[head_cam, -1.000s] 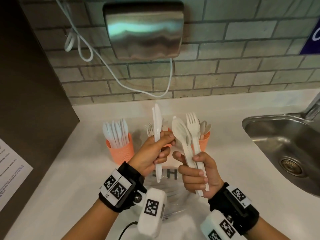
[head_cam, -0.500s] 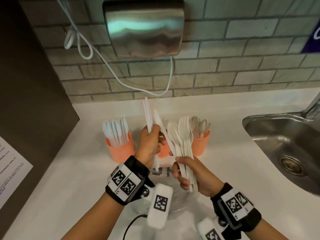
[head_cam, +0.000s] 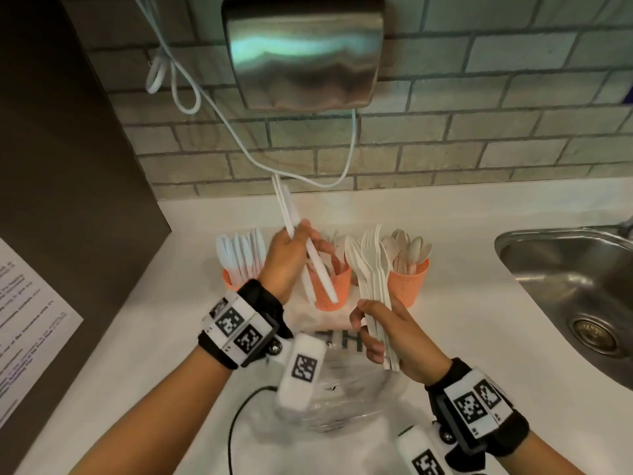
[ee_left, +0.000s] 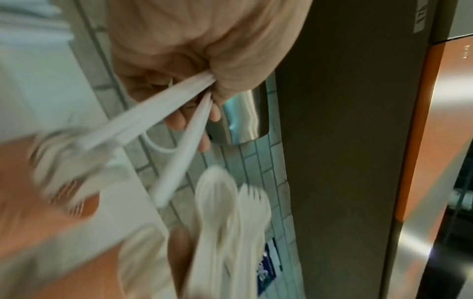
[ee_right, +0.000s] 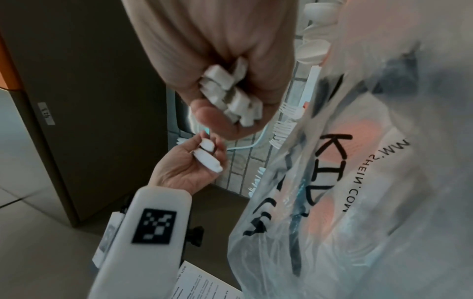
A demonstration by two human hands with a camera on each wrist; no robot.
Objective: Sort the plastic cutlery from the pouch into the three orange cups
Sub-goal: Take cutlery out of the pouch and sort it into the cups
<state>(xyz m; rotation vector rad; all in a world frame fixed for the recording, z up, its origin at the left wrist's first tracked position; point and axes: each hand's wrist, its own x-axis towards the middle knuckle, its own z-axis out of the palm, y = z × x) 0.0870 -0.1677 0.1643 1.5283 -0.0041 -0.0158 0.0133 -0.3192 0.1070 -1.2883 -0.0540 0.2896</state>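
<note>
- The left hand [head_cam: 286,258] is curled round a few white knives [head_cam: 310,250], blades pointing up and away, handles slanting down in front of the middle cup [head_cam: 334,289].
- The right hand [head_cam: 394,334] is closed round a bundle of forks and spoons [head_cam: 371,265], heads upward, between the middle cup and the right cup [head_cam: 409,281].
- Three orange cups stand in a row at the far side of the counter [head_cam: 479,303]: the left cup [head_cam: 230,281] holds knives, the middle forks, the right spoons.
- The clear pouch [head_cam: 342,389] lies on the counter near the person, under the wrists.
- A steel sink [head_cam: 565,269] is set in at the right; a metal dispenser [head_cam: 303,51] hangs on the brick wall with a white cable [head_cam: 239,145] looping below it.
</note>
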